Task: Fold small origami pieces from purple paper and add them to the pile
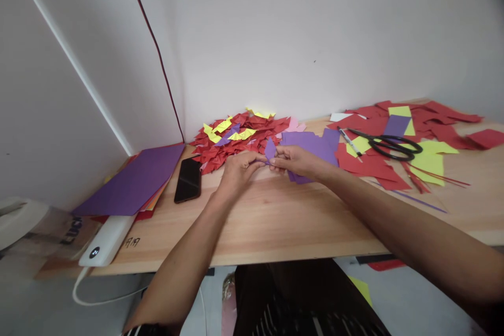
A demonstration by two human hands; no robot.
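Observation:
Between both hands, a small folded piece of purple paper (270,149) stands with its pointed tip upward. My left hand (242,169) pinches its lower left edge between thumb and fingers. From the other side, my right hand (293,161) grips it, fingertips nearly meeting those of the left. Behind the right hand lies a stack of purple paper sheets (315,147). A heap of small folded red papers (220,155), with some yellow and purple ones on top, rests against the wall just beyond the left hand.
A black phone (188,181) lies left of my hands. Farther left are large purple sheets (134,181) and a white power bank (106,241) with a cable. Black-handled scissors (396,147), a pen (349,143) and red paper scraps (366,164) spread over the right side.

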